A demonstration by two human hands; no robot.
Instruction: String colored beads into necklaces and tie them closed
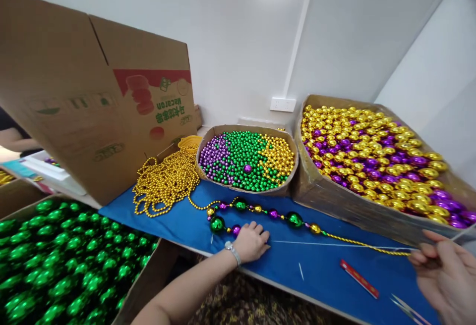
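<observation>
My left hand point(252, 242), a watch on its wrist, rests knuckles-up on the blue table cover point(297, 265), fingers curled beside a purple bead. A strand of green, purple and gold beads point(260, 213) lies across the cover. It runs on as a gold beaded cord point(357, 242) to my right hand point(444, 278) at the lower right. That hand pinches the cord's end with fingers pressed together.
A round carton of small purple, green and gold beads point(247, 159) sits at the back. A box of large gold and purple beads point(383, 159) stands right, a box of green beads point(63, 260) left. A gold chain pile point(165, 181), red strip point(359, 279) and tall cardboard box point(92, 97) surround.
</observation>
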